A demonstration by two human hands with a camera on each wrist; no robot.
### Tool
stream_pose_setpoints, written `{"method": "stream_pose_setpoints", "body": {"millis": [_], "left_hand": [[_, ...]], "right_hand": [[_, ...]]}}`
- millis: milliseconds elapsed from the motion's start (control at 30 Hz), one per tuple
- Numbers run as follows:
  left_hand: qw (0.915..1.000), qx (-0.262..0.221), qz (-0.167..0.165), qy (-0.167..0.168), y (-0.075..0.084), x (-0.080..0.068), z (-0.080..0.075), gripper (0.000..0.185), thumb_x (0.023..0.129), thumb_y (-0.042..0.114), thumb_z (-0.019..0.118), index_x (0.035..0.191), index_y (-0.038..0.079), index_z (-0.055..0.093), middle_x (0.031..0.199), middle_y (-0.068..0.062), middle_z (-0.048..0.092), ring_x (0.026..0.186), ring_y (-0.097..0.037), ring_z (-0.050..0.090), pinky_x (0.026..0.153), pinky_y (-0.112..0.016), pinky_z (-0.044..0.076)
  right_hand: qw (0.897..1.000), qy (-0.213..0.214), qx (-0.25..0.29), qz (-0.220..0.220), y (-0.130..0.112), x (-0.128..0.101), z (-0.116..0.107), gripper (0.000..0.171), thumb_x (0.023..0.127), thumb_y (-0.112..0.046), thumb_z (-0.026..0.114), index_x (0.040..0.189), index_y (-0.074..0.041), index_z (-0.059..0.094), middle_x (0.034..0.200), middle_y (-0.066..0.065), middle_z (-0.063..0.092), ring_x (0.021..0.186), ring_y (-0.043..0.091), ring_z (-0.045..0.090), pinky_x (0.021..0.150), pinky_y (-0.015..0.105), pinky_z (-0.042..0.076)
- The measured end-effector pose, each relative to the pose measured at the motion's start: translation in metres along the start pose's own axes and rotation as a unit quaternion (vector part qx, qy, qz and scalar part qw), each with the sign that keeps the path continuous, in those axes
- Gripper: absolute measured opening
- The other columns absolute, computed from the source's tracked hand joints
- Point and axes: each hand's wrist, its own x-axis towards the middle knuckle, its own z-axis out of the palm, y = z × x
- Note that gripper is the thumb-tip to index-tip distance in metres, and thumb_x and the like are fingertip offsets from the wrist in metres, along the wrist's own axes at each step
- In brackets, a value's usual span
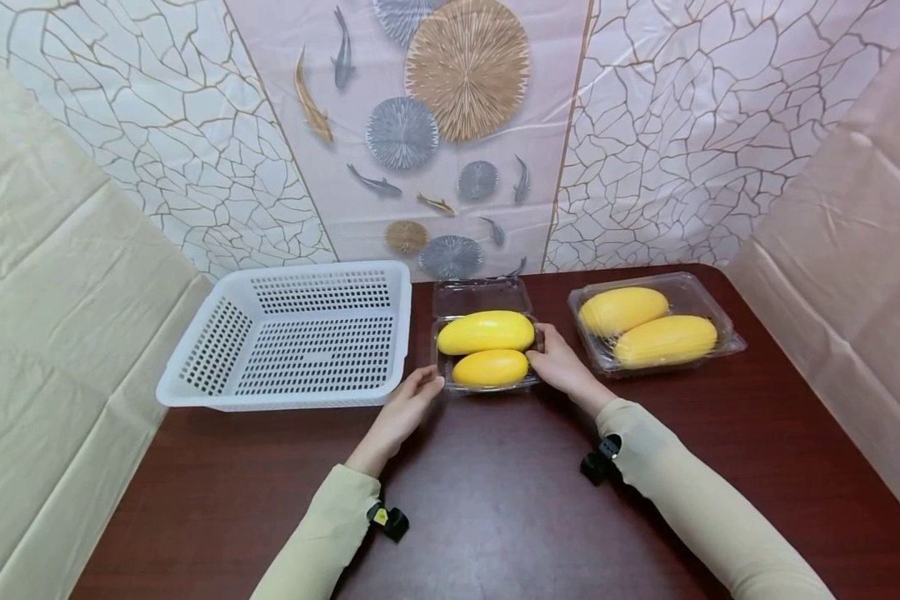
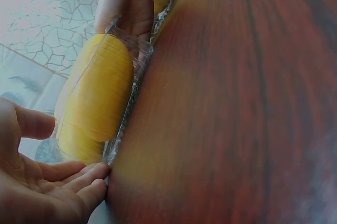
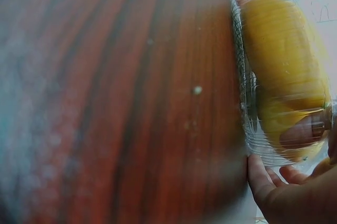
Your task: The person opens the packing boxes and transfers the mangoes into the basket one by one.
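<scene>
A clear plastic clamshell box point(image 1: 495, 389) with its lid point(image 1: 482, 296) folded back stands on the table, holding a longer yellow oval fruit point(image 1: 486, 332) behind a shorter one point(image 1: 491, 368). At the box's left front corner, my left hand point(image 1: 408, 406) touches the side with extended fingers; its thumb is apart from them in the left wrist view. My right hand point(image 1: 560, 362) pinches the right wall. In the right wrist view its thumb shows through the clear plastic against the yellow fruit, and its other fingers are outside, low by the table.
Left of the box stands a white perforated plastic basket point(image 1: 315, 398) with nothing in it. To the right, a closed clear clamshell box point(image 1: 690, 292) holds two yellow fruits point(image 1: 666, 340). Fabric walls point(image 1: 450, 208) border the dark wooden table point(image 1: 487, 500) at the back and sides.
</scene>
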Motion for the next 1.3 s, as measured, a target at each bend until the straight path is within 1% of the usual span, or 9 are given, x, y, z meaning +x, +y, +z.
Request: {"method": "stream_pose_setpoints", "body": {"millis": [367,567,767,933,1033,1133,1300], "left_hand": [[1.0000,0.004,0.004,0.005,0.000,0.000,0.000,0.053,0.104,0.030,0.055,0.148,0.002,0.046,0.146,-0.019,0.051,0.134,-0.033,0.049,0.111,-0.049,0.039],[0.9999,0.010,0.006,0.002,0.001,-0.002,0.000,0.054,0.104,0.033,0.054,0.148,0.002,0.046,0.146,-0.018,0.051,0.134,-0.032,0.049,0.111,-0.048,0.039],[0.9997,0.023,0.000,0.002,0.001,-0.004,0.000,0.056,0.104,0.037,0.053,0.150,0.005,0.044,0.148,-0.015,0.050,0.136,-0.031,0.048,0.111,-0.048,0.039],[0.9993,0.034,-0.001,-0.013,0.000,-0.011,0.000,0.063,0.103,0.039,0.056,0.152,0.004,0.040,0.150,-0.016,0.048,0.138,-0.031,0.047,0.110,-0.048,0.040],[0.9992,0.031,0.000,-0.024,0.000,-0.018,0.001,0.065,0.102,0.036,0.058,0.153,0.002,0.037,0.152,-0.017,0.046,0.139,-0.032,0.045,0.111,-0.048,0.039],[0.9992,0.026,0.002,-0.031,0.000,-0.024,0.001,0.063,0.102,0.029,0.060,0.153,0.000,0.036,0.153,-0.019,0.044,0.140,-0.033,0.044,0.112,-0.049,0.038],[0.9982,0.044,0.006,-0.041,0.002,-0.033,0.001,0.063,0.101,0.025,0.062,0.153,-0.001,0.036,0.153,-0.020,0.043,0.139,-0.036,0.044,0.111,-0.052,0.038]], "right_hand": [[1.000,-0.011,0.002,-0.001,-0.001,0.000,-0.001,0.063,0.100,-0.014,0.046,0.153,0.008,0.019,0.157,0.029,0.026,0.144,0.037,0.030,0.117,0.053,0.027],[1.000,-0.002,-0.011,0.003,-0.003,0.001,0.000,0.062,0.099,-0.015,0.046,0.152,0.008,0.023,0.156,0.029,0.028,0.143,0.038,0.031,0.117,0.052,0.028],[1.000,0.002,-0.015,0.010,-0.003,0.001,0.000,0.060,0.100,-0.015,0.045,0.152,0.007,0.024,0.156,0.029,0.029,0.143,0.038,0.031,0.116,0.052,0.028],[1.000,0.002,-0.016,0.005,-0.003,0.001,0.001,0.058,0.101,-0.014,0.044,0.151,0.008,0.025,0.155,0.030,0.030,0.143,0.039,0.032,0.116,0.052,0.029],[1.000,0.003,-0.015,0.003,-0.002,0.001,0.001,0.057,0.101,-0.014,0.044,0.151,0.008,0.026,0.154,0.030,0.032,0.142,0.038,0.033,0.116,0.052,0.030],[1.000,0.002,-0.015,0.001,-0.002,0.001,0.001,0.057,0.101,-0.014,0.044,0.150,0.008,0.026,0.153,0.030,0.033,0.141,0.039,0.034,0.115,0.052,0.030],[1.000,0.000,-0.011,0.000,-0.003,0.000,0.000,0.057,0.101,-0.014,0.044,0.150,0.009,0.026,0.152,0.030,0.033,0.141,0.039,0.034,0.115,0.052,0.030]]}}
